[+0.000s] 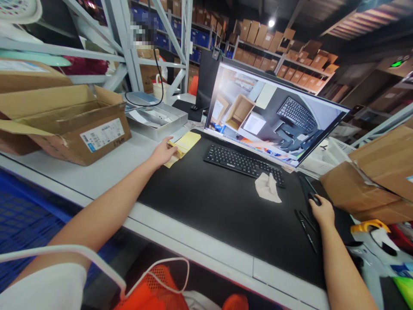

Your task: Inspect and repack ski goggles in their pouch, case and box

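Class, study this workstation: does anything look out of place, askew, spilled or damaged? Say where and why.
Yes: a crumpled pale tissue or cloth lies partly over the front edge of the keyboard, toward its right end. It looks odd because it seems carelessly dropped there, overlapping the keyboard.

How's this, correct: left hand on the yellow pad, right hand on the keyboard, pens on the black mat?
One slip: the right hand is on the mouse, not the keyboard; the head view shows it. Left hand on the yellow pad and pens on the black mat stand.
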Demonstrator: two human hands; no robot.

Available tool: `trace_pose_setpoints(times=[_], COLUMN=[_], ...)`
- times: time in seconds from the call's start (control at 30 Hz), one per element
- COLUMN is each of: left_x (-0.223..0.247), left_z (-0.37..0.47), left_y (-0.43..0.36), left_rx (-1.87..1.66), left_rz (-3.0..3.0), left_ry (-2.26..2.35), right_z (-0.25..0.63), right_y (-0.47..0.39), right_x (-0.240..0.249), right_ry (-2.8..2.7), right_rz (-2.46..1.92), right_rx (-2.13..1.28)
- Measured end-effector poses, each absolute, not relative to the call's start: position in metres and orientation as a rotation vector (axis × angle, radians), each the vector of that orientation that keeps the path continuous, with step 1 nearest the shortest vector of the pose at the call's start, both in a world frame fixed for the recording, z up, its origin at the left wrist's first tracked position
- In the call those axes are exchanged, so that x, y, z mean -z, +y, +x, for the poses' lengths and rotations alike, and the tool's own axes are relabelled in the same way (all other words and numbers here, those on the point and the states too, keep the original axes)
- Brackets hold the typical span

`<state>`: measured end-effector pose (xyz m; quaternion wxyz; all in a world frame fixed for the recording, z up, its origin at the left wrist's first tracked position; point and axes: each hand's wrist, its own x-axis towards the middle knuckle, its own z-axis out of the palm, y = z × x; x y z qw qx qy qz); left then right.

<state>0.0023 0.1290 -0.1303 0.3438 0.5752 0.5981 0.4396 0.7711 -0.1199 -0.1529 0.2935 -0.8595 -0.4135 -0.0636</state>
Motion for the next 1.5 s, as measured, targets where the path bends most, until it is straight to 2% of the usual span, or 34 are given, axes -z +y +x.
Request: trace_pose_setpoints(times=[0.43,0.9,1.23,1.5], left_x=[0.121,0.114,0.112,0.122], left_z=[0.005,0.014,0.009,0.008], left_y=[0.122,0.118,0.115,0.122], left_rx=[-1.136,-1.237,-1.123,-1.206], left_rz=[1.514,1.267,1.402,1.403], left_ry=[1.69,1.444,1.731,1.648], right_z=[0.774,0.774,0.781,0.783], right_y=[-0.12,-0.12,-0.119,-0.119], right_x=[0.155,0.155,0.161,0.164], right_ry=[-1.12,-1.11,-1.111,-1.136], right_rz=[-2.281,-2.298,-2.268,-2.257], right_rx=[0.171,0.145,0.19,0.204])
